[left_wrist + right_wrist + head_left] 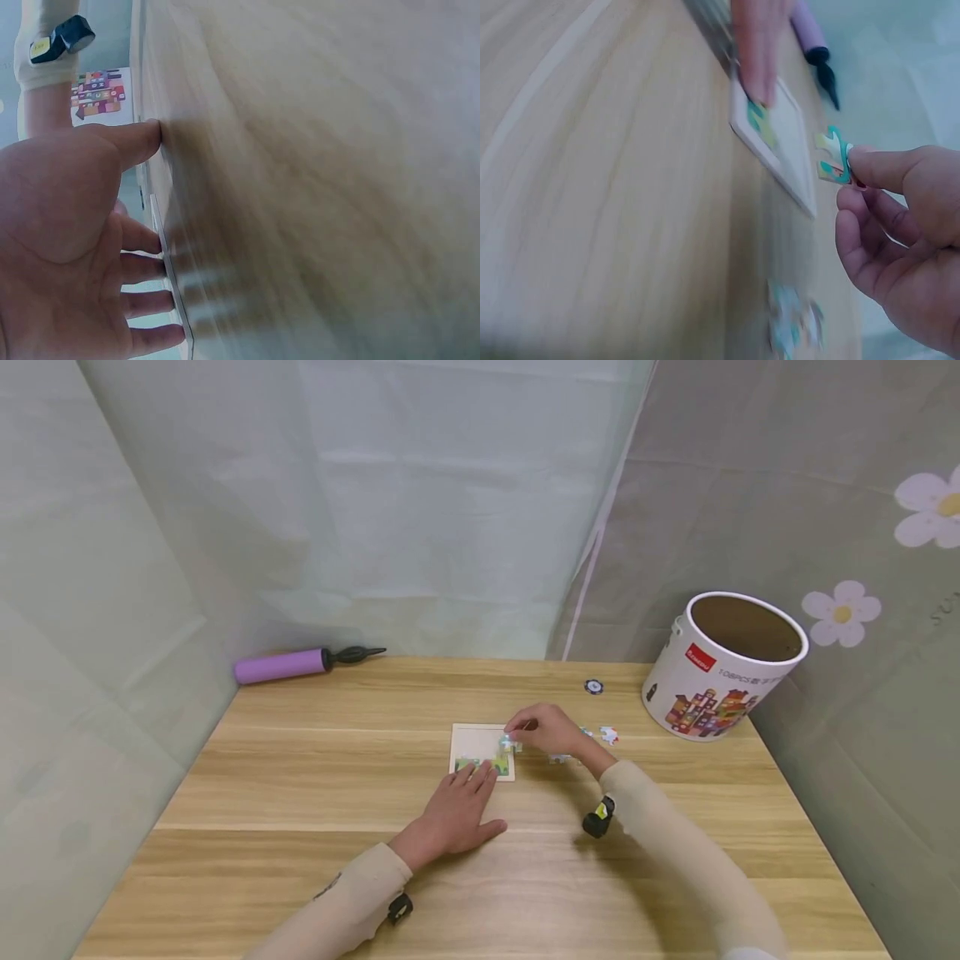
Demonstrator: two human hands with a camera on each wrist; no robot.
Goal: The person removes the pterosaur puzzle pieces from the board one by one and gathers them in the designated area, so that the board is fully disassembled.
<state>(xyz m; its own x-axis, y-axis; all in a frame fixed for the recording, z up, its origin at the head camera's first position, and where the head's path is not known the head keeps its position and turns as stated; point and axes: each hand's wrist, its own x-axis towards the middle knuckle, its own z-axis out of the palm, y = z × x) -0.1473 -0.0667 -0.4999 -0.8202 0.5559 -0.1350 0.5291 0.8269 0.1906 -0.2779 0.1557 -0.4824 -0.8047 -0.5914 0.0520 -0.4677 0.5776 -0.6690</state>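
Observation:
My right hand (pixel 551 731) pinches a jigsaw piece (pixel 832 156) between thumb and fingertips. In the right wrist view the piece shows teal, white and yellow, held over the far right side of a pale square puzzle tray (pixel 468 737). Green and yellow pieces (pixel 463 763) lie along the tray's near edge, partly covered by my left hand (pixel 459 814). That hand's fingers stretch out and rest on the near edge, thumb spread on the table. Loose jigsaw pieces (pixel 609 735) lie to the right, some behind the right hand and wrist.
A white printed bucket (pixel 682 685) stands at the back right of the wooden table (pixel 315 810). A round dark chip (pixel 593 687) lies left of it. A purple hand pump (pixel 281 666) lies along the back left edge. Cloth walls border the table.

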